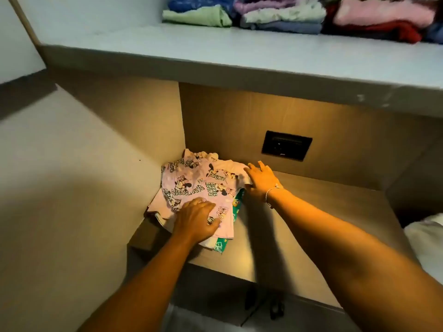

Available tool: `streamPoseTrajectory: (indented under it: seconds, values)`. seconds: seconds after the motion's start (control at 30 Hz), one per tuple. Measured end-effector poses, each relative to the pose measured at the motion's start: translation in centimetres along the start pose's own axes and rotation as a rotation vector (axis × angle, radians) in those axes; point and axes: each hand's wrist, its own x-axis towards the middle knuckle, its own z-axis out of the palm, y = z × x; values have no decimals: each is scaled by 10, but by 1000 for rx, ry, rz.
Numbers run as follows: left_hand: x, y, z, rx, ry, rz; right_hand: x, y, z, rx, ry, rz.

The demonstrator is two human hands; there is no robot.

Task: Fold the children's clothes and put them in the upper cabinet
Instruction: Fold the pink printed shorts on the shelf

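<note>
Left hand (195,218) and right hand (260,182), fingers spread, flatten the pink shirt (203,185) on the worktop (311,202). Folded piles (287,15) already sit above; this one isn't shelved yet.

We see a dark rectangular wall socket (286,145) set in the brown wooden back panel (239,121), just above and beyond the fingers. A white cloth bundle (426,238) sits far right of them.

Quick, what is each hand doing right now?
Left hand: open, palm flat on the pink printed shirt.
Right hand: open, fingers spread at the shirt's right edge.
</note>
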Motion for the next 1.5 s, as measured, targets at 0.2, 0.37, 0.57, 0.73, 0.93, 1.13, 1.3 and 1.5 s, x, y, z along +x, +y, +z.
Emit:
streamPoseTrajectory:
  seconds: [0.2,0.37,0.57,0.73,0.93,1.13,1.3,1.5]
  values:
    - [5,-4,24,-108,33,-50,44,-13,8,39,-138,-88]
    - [7,-7,33,-135,111,-49,59,-17,19,134,-90,-146]
    - [8,-2,34,-285,171,-174,66,-12,24,199,-22,-147]
    - [7,-4,4,-537,362,-296,52,-9,7,285,321,-202]
    - [16,15,-84,-774,660,-220,-7,-1,-48,626,644,-259]
    - [57,54,-135,-1015,446,-42,-76,59,-105,612,776,-165]
    - [124,134,-128,-1060,146,-90,-117,128,-128,592,682,142]
    - [112,199,-138,-1206,-22,218,-213,180,-146,431,886,190]
